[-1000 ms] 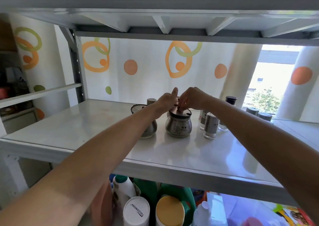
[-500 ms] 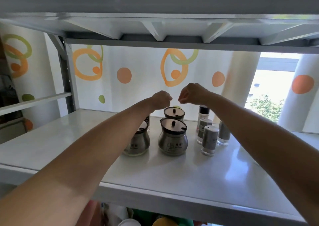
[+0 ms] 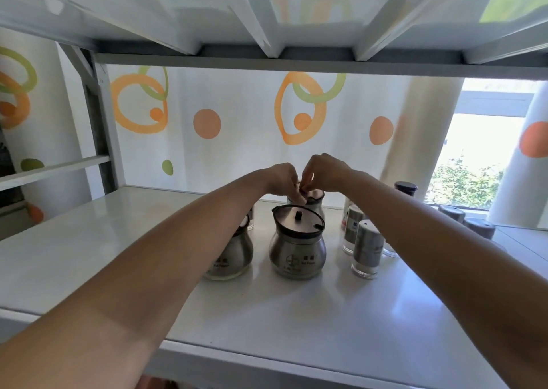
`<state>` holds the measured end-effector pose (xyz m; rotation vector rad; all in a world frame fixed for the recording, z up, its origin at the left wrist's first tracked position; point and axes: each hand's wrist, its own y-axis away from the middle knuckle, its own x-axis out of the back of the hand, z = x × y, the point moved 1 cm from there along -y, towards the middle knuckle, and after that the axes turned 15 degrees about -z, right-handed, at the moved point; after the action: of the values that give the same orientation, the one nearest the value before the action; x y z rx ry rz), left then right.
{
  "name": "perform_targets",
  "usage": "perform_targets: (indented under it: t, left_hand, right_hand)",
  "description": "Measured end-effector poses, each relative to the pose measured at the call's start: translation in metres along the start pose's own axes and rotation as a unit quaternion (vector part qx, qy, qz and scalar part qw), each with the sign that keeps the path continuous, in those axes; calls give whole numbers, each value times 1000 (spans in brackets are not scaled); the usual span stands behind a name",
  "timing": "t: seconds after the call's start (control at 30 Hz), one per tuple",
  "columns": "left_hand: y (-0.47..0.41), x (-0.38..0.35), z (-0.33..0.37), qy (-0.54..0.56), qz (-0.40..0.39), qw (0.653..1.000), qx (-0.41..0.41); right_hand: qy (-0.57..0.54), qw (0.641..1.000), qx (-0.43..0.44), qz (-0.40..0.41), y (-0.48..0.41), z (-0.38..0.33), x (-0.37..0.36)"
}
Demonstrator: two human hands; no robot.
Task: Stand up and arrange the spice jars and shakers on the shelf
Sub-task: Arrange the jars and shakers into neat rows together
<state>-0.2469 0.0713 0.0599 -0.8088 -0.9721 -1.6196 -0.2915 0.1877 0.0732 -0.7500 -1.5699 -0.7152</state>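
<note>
Nearest us runs the front edge of the white shelf (image 3: pixel 296 344), and both our forearms stretch over it toward the back. Next stands the front steel jar (image 3: pixel 297 241), upright with its knobbed lid on. A second steel jar (image 3: pixel 234 255) sits just beside it on the left, half hidden under our left forearm, and a cluster of glass shakers (image 3: pixel 367 250) stands upright to its right. Directly behind the front jar is the rear jar (image 3: pixel 315 200), and there our hands meet. The left hand (image 3: pixel 281 179) curls its fingers down onto the lid's near rim. The right hand (image 3: pixel 327 173) pinches at the lid's top, apparently its small knob, though the hold itself is mostly hidden. The jar sits straight below both hands, its axis vertical, and neither hand is clearly nearer. We judge that any lift must go straight up to clear the front jar. Farther right stand a dark-capped shaker (image 3: pixel 405 187) and two grey-capped shakers (image 3: pixel 451 213); a patterned curtain (image 3: pixel 237 106) hangs behind.
</note>
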Motion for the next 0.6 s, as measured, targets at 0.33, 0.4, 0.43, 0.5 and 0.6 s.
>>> perform_targets:
  t: [0.33, 0.4, 0.43, 0.5, 0.6]
  left_hand:
    - [-10, 1, -7, 94, -32, 995, -11]
    - [-9, -5, -7, 116, -24, 992, -38]
    - [-10, -9, -10, 134, -19, 989, -51]
    - [-13, -14, -13, 150, -10, 986, -73]
    - [-15, -18, -13, 138, 18, 987, -84]
  right_hand:
    - [44, 999, -14, 6, -11, 0, 4]
    - [56, 998, -9, -2, -12, 1, 6]
    - [60, 998, -4, -2, -13, 2, 7]
    - [63, 998, 9, -3, -15, 4, 6]
    - [61, 998, 24, -6, -16, 10, 5]
